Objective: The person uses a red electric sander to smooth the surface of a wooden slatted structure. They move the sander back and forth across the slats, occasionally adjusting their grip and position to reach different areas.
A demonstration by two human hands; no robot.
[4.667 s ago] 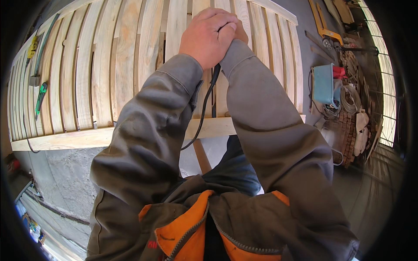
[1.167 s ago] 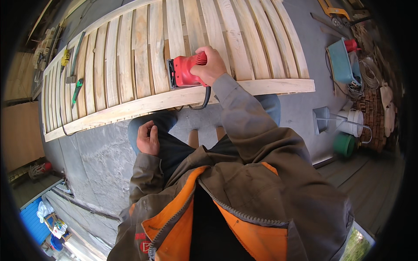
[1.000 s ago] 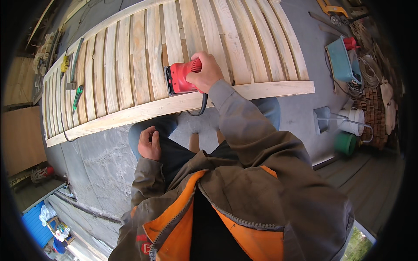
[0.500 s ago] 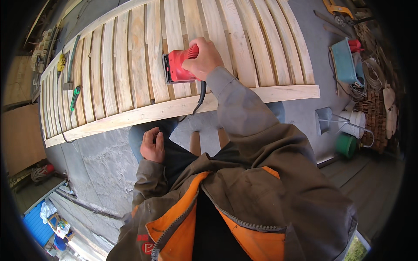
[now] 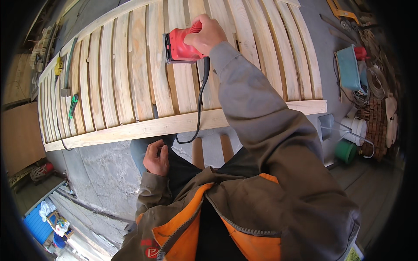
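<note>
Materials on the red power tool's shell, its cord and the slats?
Red power tool: probably moulded plastic; smooth, slightly glossy, with ridges.
Cord: matte-looking black rubber or plastic, can't tell which; it curves smoothly.
Slats: wood, apparently unfinished; pale with visible grain.

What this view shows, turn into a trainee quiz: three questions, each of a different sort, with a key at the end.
1. Multiple choice. What does the bare right hand grip?
A) a paintbrush
B) a red corded power tool
C) a tape measure

2. True or false. Both hands are on the red corded power tool.

3. Fill in the blank. The green-and-black utility knife lies on the pale wooden slats, to the ____ of the red corded power tool as the person sees it.

Key:
1. B
2. False: the bare left hand is apart from it, nearer the body.
3. left
</note>
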